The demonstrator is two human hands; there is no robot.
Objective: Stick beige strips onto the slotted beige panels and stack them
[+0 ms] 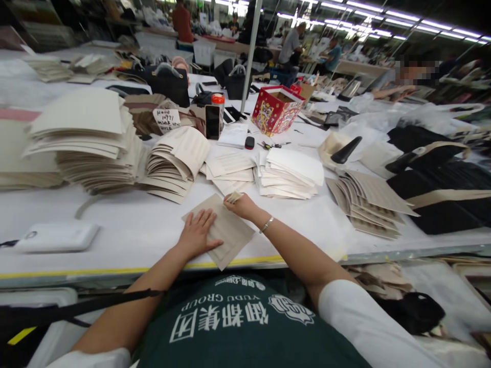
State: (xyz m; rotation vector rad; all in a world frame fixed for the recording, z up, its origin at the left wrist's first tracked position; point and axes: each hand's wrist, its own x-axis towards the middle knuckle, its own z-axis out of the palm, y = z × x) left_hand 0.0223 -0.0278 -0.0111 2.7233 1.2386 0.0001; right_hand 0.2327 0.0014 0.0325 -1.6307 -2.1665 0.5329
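Note:
A beige rectangular panel (233, 232) lies turned at an angle near the table's front edge. My left hand (198, 235) rests on its left part, palm down with the fingers spread. At the panel's upper right corner, my right hand (242, 205) is closed round a small beige piece (233, 197), which sticks out past the fingers. Just behind the hands are a low pile of beige panels (230, 168) and a stack of white sheets (289, 174). A curved stack of beige panels (178, 158) stands to their left.
Taller panel stacks (88, 138) fill the left, with a white power bank (57, 236) in front. A red box (276, 110), a phone (212, 122) and a metal pole (251, 56) stand behind. More panels (368, 199) and black bags (445, 204) lie right. People work farther back.

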